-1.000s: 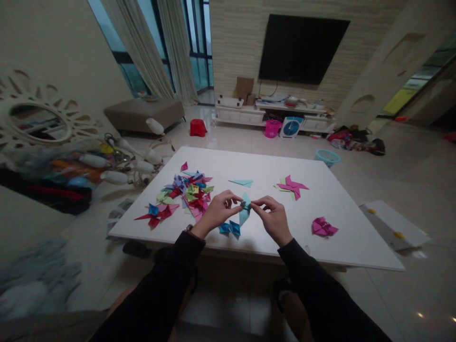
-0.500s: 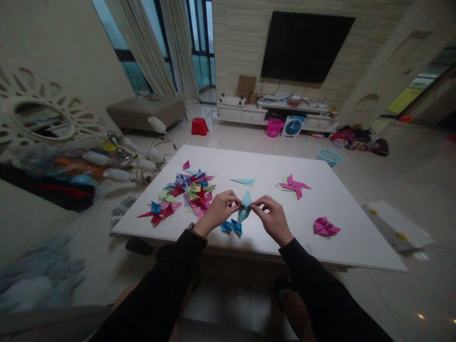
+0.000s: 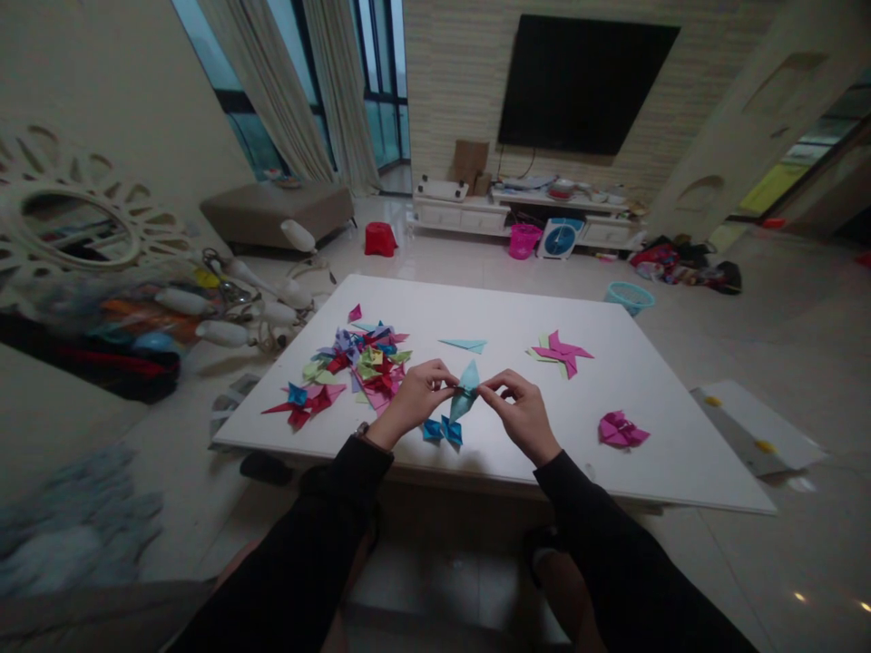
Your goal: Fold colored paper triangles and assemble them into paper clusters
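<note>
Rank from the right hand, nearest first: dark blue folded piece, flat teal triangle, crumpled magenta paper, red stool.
From the right hand:
1. Dark blue folded piece, just left, at the near edge.
2. Flat teal triangle, beyond.
3. Crumpled magenta paper, right.
4. Red stool, far floor.

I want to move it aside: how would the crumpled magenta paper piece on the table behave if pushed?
The crumpled magenta paper piece is probably very light, so it should slide easily on the smooth white table. Its loose folds look soft; pressing may flatten them. It seems unlikely to roll.

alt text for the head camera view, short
Both hands, left hand and right hand, pinch a light blue folded paper piece above a white table. A pile of colourful folded papers lies to the left.
</note>
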Demonstrator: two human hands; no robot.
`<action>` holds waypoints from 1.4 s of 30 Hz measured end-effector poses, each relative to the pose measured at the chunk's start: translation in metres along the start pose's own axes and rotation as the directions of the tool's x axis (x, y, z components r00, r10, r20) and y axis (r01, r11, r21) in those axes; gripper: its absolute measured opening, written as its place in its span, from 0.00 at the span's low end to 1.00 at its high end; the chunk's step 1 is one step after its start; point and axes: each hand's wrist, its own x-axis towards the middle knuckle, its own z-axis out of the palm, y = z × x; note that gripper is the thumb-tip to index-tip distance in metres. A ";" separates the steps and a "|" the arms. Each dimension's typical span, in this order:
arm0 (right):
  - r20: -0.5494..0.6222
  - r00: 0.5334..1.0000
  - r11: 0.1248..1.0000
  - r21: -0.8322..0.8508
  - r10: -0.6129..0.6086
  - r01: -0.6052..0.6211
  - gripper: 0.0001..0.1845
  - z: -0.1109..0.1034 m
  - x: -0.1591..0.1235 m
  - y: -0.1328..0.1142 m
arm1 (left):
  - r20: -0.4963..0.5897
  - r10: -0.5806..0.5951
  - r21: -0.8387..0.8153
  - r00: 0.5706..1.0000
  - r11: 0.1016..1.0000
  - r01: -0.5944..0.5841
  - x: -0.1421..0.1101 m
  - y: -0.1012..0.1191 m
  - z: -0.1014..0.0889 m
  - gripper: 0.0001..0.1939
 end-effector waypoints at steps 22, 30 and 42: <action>0.023 0.988 0.985 -0.074 -0.155 0.156 0.06 0.003 -0.003 -0.004 | 0.000 -0.006 -0.025 1.000 1.000 0.006 -0.001 0.002 -0.002 0.05; 0.069 0.995 0.997 -0.031 -0.066 0.068 0.09 0.007 -0.003 -0.006 | 0.011 -0.016 -0.036 1.000 0.999 0.016 0.000 0.002 -0.001 0.04; 0.109 0.993 0.998 -0.023 -0.049 0.051 0.08 0.012 -0.003 -0.001 | 0.038 -0.050 -0.021 0.998 0.998 0.051 0.001 -0.003 -0.008 0.05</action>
